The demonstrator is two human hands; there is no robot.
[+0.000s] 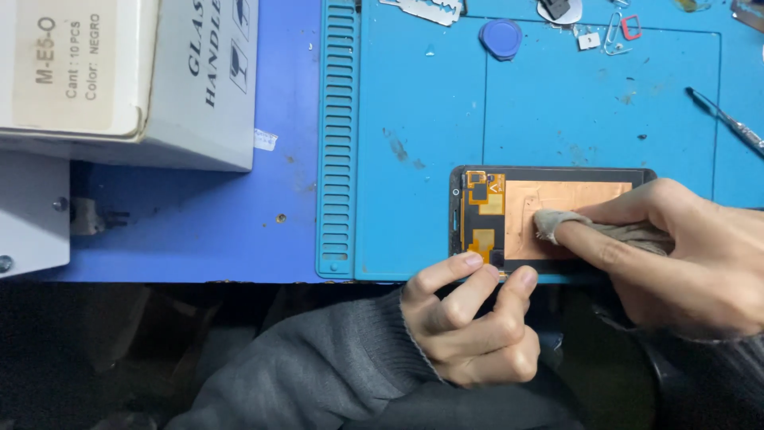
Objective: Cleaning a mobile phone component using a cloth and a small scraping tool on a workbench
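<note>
- My left hand (469, 322) sits at the near edge of the blue work mat (414, 95), fingers curled, with their tips pressing on the near-left edge of the phone screen panel (553, 215); I judge this pins the panel so it does not slide.
- The panel lies flat, back side up, at the near edge of the mat, its copper-coloured sheet and yellow flex parts showing.
- My right hand (684, 255) pinches a small grey cloth (557, 225) wrapped over the forefinger, which presses the cloth onto the copper sheet near its middle; the wrap looks meant for rubbing with a firm, narrow tip.
- Far left, off the mat, a white rectangular box (211, 87) stands on the blue tabletop, a beige label covering a smaller box (76, 68) in front of it, both with dark print.
- Along the far edge lie a round blue cap (500, 37), paper clips (614, 32) and a metal blade (422, 9); tweezers (728, 119) rest far right, well apart from the hands.
</note>
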